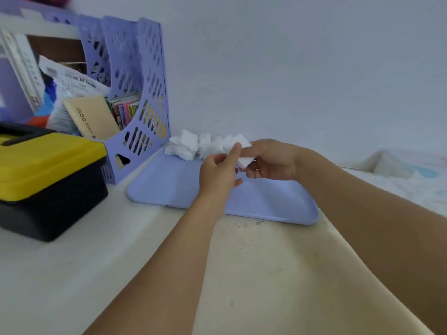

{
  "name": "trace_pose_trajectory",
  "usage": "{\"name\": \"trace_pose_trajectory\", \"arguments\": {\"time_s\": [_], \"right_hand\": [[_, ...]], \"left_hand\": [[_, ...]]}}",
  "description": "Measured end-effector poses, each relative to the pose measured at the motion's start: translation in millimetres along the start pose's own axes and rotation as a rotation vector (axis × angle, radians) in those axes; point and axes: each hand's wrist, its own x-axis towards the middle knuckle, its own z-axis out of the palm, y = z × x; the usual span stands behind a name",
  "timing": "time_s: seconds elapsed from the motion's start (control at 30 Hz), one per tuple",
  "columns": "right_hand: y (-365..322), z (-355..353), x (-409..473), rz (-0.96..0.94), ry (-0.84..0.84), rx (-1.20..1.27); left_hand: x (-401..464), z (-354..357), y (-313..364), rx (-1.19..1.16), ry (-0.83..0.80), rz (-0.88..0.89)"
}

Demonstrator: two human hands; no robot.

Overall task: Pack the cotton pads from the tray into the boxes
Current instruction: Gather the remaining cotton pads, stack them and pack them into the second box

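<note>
A lilac plastic tray (169,187) lies on the table against the wall. A pile of white cotton pads (193,145) sits along its far edge. Both hands hover over the tray's middle. My right hand (271,160) holds a small stack of white pads (244,160) between thumb and fingers. My left hand (219,174) meets it from the left, its index finger and thumb pinching the same stack at its near edge. No packing box for the pads is visible.
A lilac perforated file rack (135,97) with books and packets stands left of the tray. A black toolbox with a yellow lid (46,175) sits at the left. Pale fabric (399,170) lies at the right beyond the table.
</note>
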Motion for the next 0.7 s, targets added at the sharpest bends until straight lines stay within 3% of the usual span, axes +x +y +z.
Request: {"name": "trace_pose_trajectory", "arguments": {"time_s": [0.07,0.13,0.27,0.43,0.7], "right_hand": [[-7.2,8.9,2.4,0.048,-0.098,-0.156],[-19.7,6.6,8.5,0.086,-0.048,-0.215],[-28.0,-13.4,38.7,0.059,0.661,-0.190],[-13.7,5.2,72.9,0.322,0.559,-0.152],[-10.1,10.1,85.3,0.306,0.611,-0.175]], "left_hand": [[3.3,-1.9,-1.6,-0.182,0.073,-0.006],[5.8,-5.4,-2.0,-0.330,0.209,-0.011],[14.2,-12.0,1.3,-0.490,0.409,-0.057],[15.4,-10.1,-0.4,-0.455,0.417,-0.063],[14.9,-6.0,-4.2,-0.342,0.399,-0.002]]}}
